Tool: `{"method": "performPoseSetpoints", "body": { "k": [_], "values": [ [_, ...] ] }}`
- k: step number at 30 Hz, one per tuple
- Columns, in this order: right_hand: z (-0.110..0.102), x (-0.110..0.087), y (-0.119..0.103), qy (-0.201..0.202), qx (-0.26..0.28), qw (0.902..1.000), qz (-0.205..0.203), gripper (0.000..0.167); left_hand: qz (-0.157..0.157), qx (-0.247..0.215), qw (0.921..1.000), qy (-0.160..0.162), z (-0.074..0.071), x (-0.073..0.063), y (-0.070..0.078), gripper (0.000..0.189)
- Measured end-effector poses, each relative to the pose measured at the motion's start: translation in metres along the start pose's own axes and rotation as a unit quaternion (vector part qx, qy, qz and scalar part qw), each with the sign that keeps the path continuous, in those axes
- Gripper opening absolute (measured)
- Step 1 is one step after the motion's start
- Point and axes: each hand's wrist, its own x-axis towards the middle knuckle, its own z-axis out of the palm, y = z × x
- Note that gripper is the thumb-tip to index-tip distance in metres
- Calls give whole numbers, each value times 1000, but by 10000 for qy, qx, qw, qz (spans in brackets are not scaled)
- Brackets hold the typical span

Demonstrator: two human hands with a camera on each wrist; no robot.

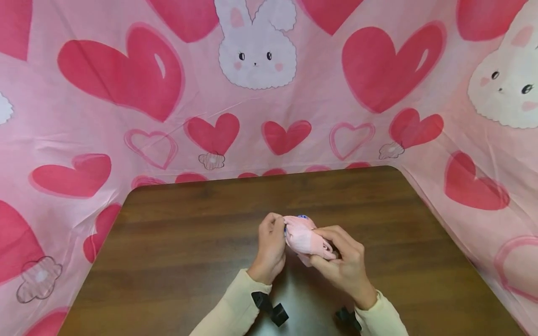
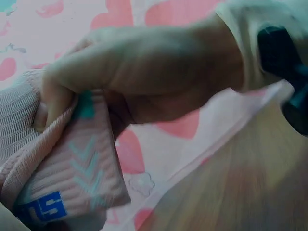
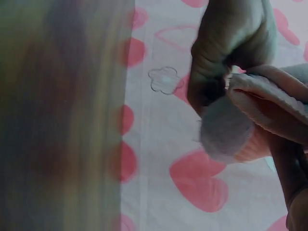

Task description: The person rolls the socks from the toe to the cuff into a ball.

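Observation:
A bundled pink sock (image 1: 299, 237) is held up between the two hands over the table, with its ribbed fabric folded over on itself. My left hand (image 1: 270, 247) grips its left end, the thumb hooked over a fold in the left wrist view. There, the sock's cuff (image 2: 86, 159) shows pale green chevrons and a blue patch. On the other side my right hand (image 1: 345, 261) pinches the rolled end between thumb and fingers. The right wrist view shows a folded opening in the pink fabric (image 3: 269, 98) and a paler rounded part below it.
A dark brown wooden table (image 1: 189, 242) lies under both hands. Pink cloth (image 1: 319, 93) printed with hearts and bunnies hangs behind it and along its sides. Black straps with small blocks (image 1: 271, 308) are on both wrists, over cream sleeves.

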Motion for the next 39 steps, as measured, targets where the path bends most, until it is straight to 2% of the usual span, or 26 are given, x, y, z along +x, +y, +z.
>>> {"method": "performPoseSetpoints", "body": {
  "k": [2,5,7,9,12,15,19,21,24,27,29,31,32,34,35,37,38,39],
  "values": [
    [1,-3,1,131,91,9999,36,33,85,8,10000,-32,1,1,1,19],
    [0,-5,6,266,22,9996,10,32,387,564,9964,-493,-2,1,9,13],
    [-2,-4,9,325,-158,9993,15,33,673,1009,9880,-956,-7,2,16,14],
    [-4,-3,10,368,-346,9987,42,35,831,1242,9783,-1433,-13,1,24,17],
    [-7,0,9,423,-473,9979,95,38,891,1123,9684,-2039,-22,0,34,19],
    [-9,1,8,410,-593,9974,67,41,1117,1066,9583,-2404,-26,0,40,21],
    [-11,0,11,272,-880,9957,-48,42,1795,1490,9380,-2566,-28,1,45,22],
    [-13,-1,11,158,-1037,9944,-101,41,2111,1728,9246,-2660,-28,1,47,23],
    [-15,-1,10,14,-1239,9920,-260,43,2628,2037,8972,-2905,-30,0,51,23],
    [-17,1,8,-8,-1400,9890,-478,48,3352,2459,8556,-3084,-29,1,55,26],
    [-17,2,8,-26,-1441,9877,-606,47,3900,2692,8270,-3025,-27,1,56,28],
    [-17,1,7,-75,-1507,9861,-692,46,4328,2830,8079,-2827,-24,1,55,28],
    [-17,1,7,-113,-1527,9855,-726,45,4483,2837,8035,-2700,-22,1,54,25],
    [-16,-2,8,-205,-1571,9845,-753,45,4710,2858,7999,-2382,-20,-1,51,21],
    [-14,-3,8,-244,-1603,9839,-752,44,4782,2852,8005,-2217,-19,-2,49,19],
    [-12,-5,10,-273,-1597,9839,-760,44,4796,2832,8093,-1867,-18,-4,46,17],
    [-11,-7,10,-281,-1564,9844,-762,43,4728,2851,8163,-1697,-18,-5,44,16],
    [-10,-8,11,-302,-1483,9855,-762,43,4575,2891,8271,-1516,-18,-5,42,15]
  ]
}}
